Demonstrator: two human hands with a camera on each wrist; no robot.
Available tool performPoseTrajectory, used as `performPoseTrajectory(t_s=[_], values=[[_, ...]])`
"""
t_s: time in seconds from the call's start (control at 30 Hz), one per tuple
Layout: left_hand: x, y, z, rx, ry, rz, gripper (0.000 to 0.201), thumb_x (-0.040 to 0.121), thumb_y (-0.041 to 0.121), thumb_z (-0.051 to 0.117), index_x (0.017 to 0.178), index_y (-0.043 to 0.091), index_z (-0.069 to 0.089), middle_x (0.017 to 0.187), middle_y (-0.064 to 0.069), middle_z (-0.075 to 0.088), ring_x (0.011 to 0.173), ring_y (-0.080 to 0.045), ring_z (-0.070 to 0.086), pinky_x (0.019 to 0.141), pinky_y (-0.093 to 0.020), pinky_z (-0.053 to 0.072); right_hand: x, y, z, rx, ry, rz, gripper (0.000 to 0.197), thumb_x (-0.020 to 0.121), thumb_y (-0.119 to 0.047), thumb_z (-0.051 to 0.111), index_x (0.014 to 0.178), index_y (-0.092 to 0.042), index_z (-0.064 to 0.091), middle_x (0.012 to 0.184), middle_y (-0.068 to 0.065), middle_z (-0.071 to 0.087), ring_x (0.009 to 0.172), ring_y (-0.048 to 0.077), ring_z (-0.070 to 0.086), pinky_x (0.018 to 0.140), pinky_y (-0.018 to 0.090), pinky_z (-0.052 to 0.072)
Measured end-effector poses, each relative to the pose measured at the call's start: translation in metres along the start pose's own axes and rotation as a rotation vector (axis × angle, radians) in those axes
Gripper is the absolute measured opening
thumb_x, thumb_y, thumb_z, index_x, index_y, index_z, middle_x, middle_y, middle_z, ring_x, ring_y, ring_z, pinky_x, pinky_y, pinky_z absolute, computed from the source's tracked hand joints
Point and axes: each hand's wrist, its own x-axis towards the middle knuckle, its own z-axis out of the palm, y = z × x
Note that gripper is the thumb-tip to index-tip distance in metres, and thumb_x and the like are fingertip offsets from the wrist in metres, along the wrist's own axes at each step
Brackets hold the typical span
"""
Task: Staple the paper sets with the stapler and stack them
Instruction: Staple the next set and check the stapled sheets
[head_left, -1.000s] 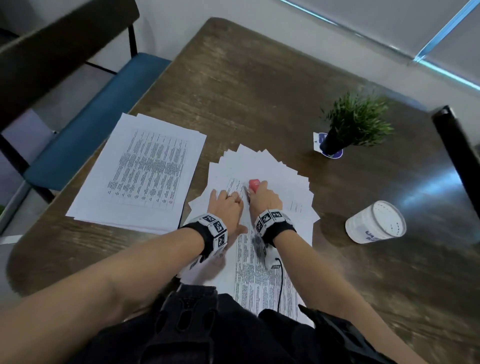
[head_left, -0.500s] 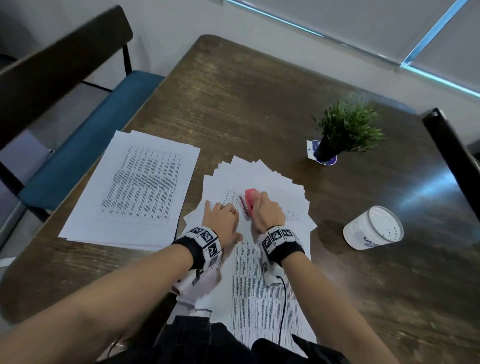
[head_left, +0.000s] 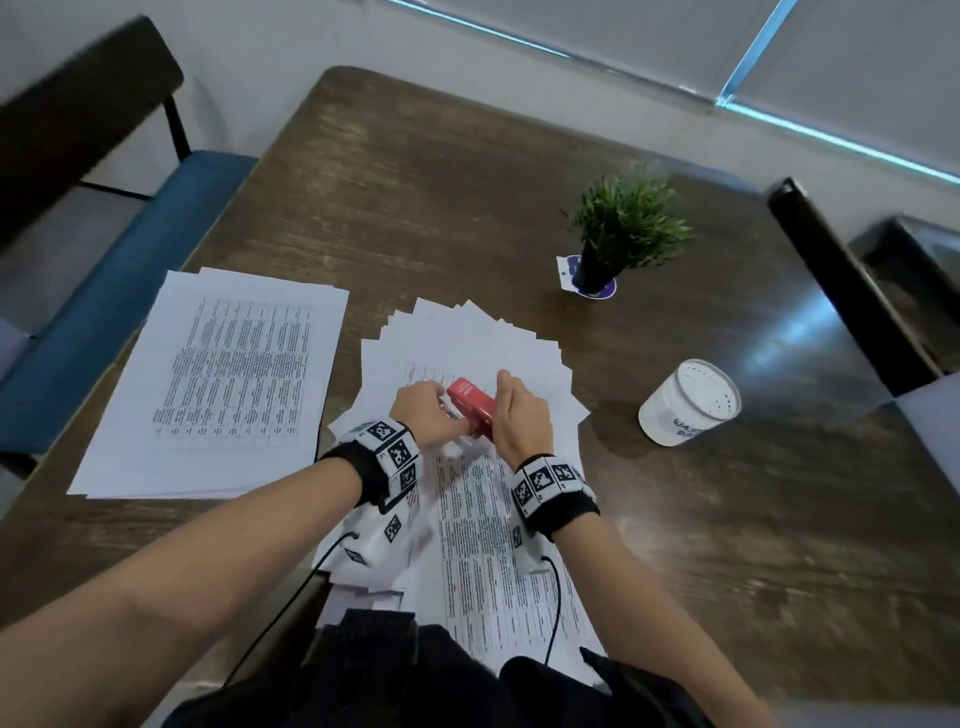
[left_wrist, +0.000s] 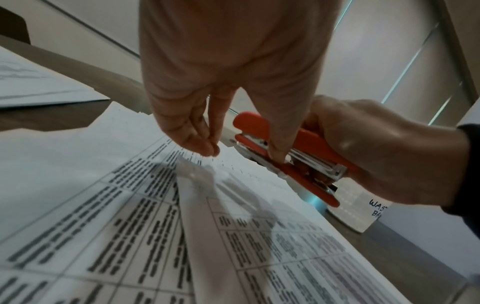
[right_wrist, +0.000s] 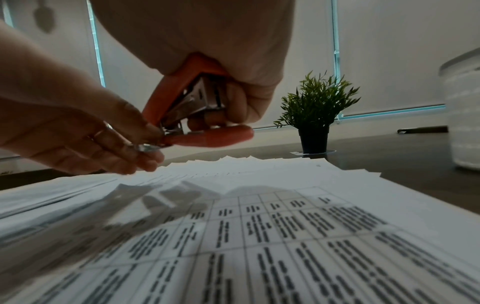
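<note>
A red stapler (head_left: 470, 404) hangs a little above the fanned pile of printed sheets (head_left: 467, 338), its mouth apart and nothing showing between its arms. My right hand (head_left: 517, 413) grips it from the right, fingers curled round the body (right_wrist: 182, 115). My left hand (head_left: 431, 415) is at its left side. The left thumb (left_wrist: 278, 152) presses on the stapler's lower arm (left_wrist: 301, 174), while the other left fingers (left_wrist: 197, 139) point straight down at the top sheet. A neat stack of printed paper (head_left: 223, 374) lies to the left.
On the dark wooden table (head_left: 415, 182), a white tub (head_left: 688, 408) with handwriting stands right of the pile. A small potted plant (head_left: 618, 228) sits behind it. A blue-seated chair (head_left: 78, 312) is on the left, and a black chair back (head_left: 841, 280) on the right.
The stapler was pressed down on the top sheet with my left hand flat beside it. Now it is lifted and tilted, and my left hand has come up to touch it.
</note>
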Motion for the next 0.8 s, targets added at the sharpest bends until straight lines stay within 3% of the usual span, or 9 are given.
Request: performPoseTrajectory(t_s=[0.1, 0.2, 0.43, 0.6, 0.73, 0.8], values=[[-0.006, 0.004, 0.002, -0.134, -0.065, -0.033, 0.030, 0.068, 0.030, 0.087, 0.083, 0.011, 0.070, 0.074, -0.003, 0.072, 0.061, -0.011, 0.067, 0.054, -0.020, 0.052, -0.008, -0.003, -0.006, 0.065, 0.033, 0.034, 0.050, 0.103, -0.044, 0.022, 0.085, -0.010, 0.053, 0.081, 0.012, 0.061, 0.078, 0.033, 0.056, 0.069, 0.035, 0.038], [-0.014, 0.006, 0.001, -0.212, -0.117, -0.025, 0.021, 0.070, 0.017, 0.087, 0.081, 0.008, 0.072, 0.071, -0.007, 0.074, 0.063, -0.016, 0.072, 0.066, -0.027, 0.060, -0.017, -0.005, -0.013, 0.072, 0.049, 0.025, 0.048, 0.104, -0.043, 0.023, 0.082, -0.011, 0.050, 0.079, 0.012, 0.060, 0.075, 0.032, 0.055, 0.067, 0.035, 0.037], [-0.017, 0.007, -0.001, -0.140, -0.245, -0.056, 0.016, 0.071, 0.011, 0.084, 0.083, 0.006, 0.076, 0.076, -0.007, 0.075, 0.075, -0.017, 0.074, 0.082, -0.034, 0.059, -0.032, 0.010, -0.016, 0.046, 0.025, 0.010, 0.050, 0.103, -0.047, 0.026, 0.074, -0.011, 0.047, 0.068, 0.005, 0.056, 0.068, 0.028, 0.054, 0.061, 0.034, 0.038], [-0.029, 0.009, 0.011, -0.100, -0.173, -0.022, 0.003, 0.079, 0.010, 0.075, 0.077, 0.011, 0.074, 0.074, -0.007, 0.075, 0.068, -0.014, 0.072, 0.075, -0.031, 0.060, -0.038, 0.020, -0.020, 0.038, 0.035, 0.043, 0.053, 0.103, -0.047, 0.027, 0.074, -0.009, 0.049, 0.070, 0.010, 0.058, 0.067, 0.030, 0.054, 0.059, 0.033, 0.034], [-0.038, 0.012, 0.019, -0.140, -0.169, -0.016, 0.022, 0.071, 0.029, 0.084, 0.081, 0.013, 0.072, 0.070, 0.000, 0.073, 0.062, -0.007, 0.069, 0.063, -0.021, 0.056, -0.041, 0.025, -0.030, 0.040, 0.005, 0.022, 0.053, 0.102, -0.049, 0.026, 0.075, -0.010, 0.051, 0.072, 0.008, 0.059, 0.069, 0.030, 0.055, 0.061, 0.035, 0.037], [-0.045, 0.017, 0.025, -0.095, -0.135, -0.021, 0.032, 0.065, 0.029, 0.088, 0.086, 0.011, 0.073, 0.071, 0.001, 0.072, 0.061, -0.007, 0.067, 0.058, -0.018, 0.052, -0.043, 0.028, -0.039, 0.029, -0.020, 0.000, 0.051, 0.102, -0.049, 0.026, 0.073, -0.013, 0.049, 0.072, 0.006, 0.059, 0.071, 0.029, 0.055, 0.063, 0.034, 0.037]])
